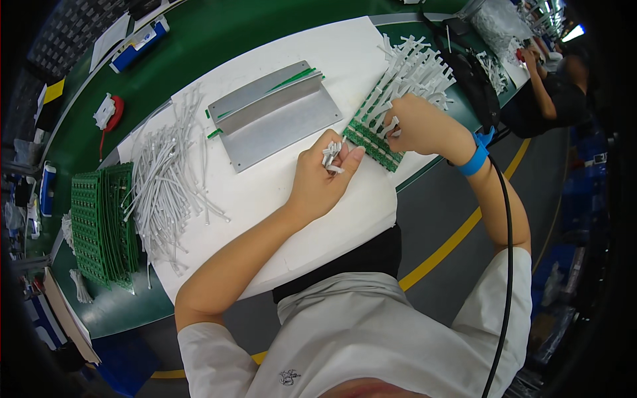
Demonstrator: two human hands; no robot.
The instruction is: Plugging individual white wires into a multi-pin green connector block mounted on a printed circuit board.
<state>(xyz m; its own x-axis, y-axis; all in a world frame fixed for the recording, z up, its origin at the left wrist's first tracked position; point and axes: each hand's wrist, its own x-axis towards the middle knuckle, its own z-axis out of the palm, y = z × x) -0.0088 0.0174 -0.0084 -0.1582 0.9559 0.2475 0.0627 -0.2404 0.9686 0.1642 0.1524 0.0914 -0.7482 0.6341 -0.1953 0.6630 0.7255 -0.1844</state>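
Note:
My left hand is closed round several short white cable ends, just left of a green circuit board panel. My right hand is bent over that panel, its fingers pinching a white cable close to the board's surface. Rows of white cables stand up from the far part of the panel, while its near rows are bare. The fingertips of the right hand are partly hidden. A blue wrist strap with a black cord is round my right wrist.
An angled metal fixture lies on the white sheet. At left are a heap of loose white cables and a stack of green circuit panels. A red-and-white tool lies farther back. Another person works at far right.

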